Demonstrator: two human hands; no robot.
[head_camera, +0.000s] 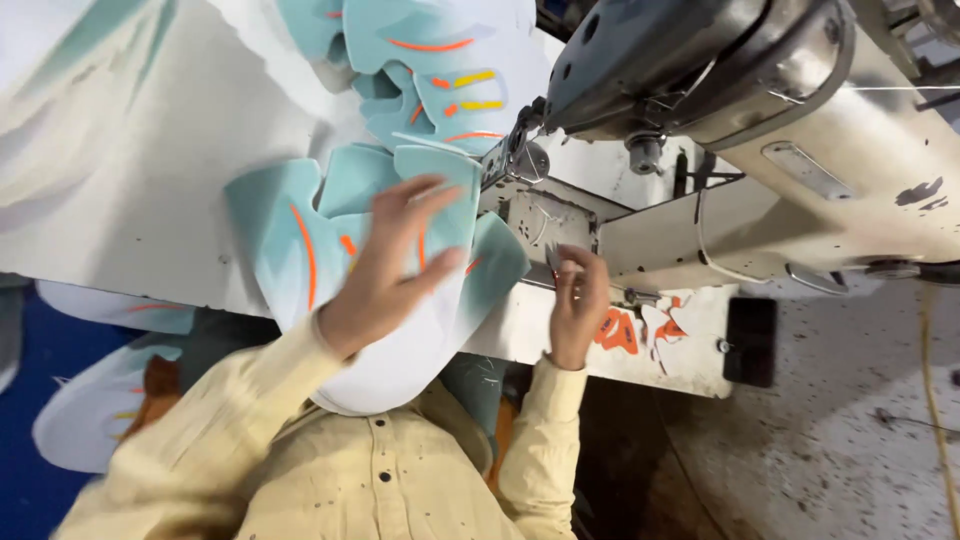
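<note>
the white worktable (120, 180) fills the upper left, and the grey-beige industrial sewing machine (800, 130) reaches across the upper right, its paint chipped in places. a stack of teal shoe-upper pieces (440, 60) with orange and yellow stripes lies at the top of the table, just behind the machine's head. nearer the person, a teal shoe upper (290, 240) with orange stripes and white lining hangs over the table's front edge, just left of the machine's needle area. the left hand (385, 275) lies on this upper with fingers spread wide and flat, pressing it down rather than gripping it. the right hand (578, 305) is at the machine bed, fingers pinched narrow around a small metal tool (553, 260); its kind cannot be told.
</note>
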